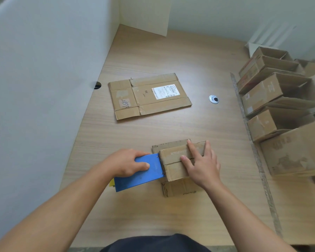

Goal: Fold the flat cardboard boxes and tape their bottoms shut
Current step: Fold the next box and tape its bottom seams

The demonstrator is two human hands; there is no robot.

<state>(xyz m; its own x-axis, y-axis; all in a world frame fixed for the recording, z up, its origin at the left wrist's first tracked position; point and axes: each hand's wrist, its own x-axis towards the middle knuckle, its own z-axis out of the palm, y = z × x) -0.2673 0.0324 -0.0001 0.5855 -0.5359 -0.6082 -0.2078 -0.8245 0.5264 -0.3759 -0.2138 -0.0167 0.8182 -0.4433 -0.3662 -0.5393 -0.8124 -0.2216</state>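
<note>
Now left hand (127, 163) grips tape dispenser (140, 171); right hand (200, 160) (flat) presses box (176, 160)

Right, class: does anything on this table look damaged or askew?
Yes. The flat cardboard box is worn, with a small tear at a flap crease and old tape patches. The folded boxes at the right lean on one another instead of standing square.

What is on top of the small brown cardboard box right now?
The right hand presses flat across both closed flaps of the small brown cardboard box. The blue tape dispenser, gripped by the left hand, meets its left end. The hand covers part of the seam.
</note>
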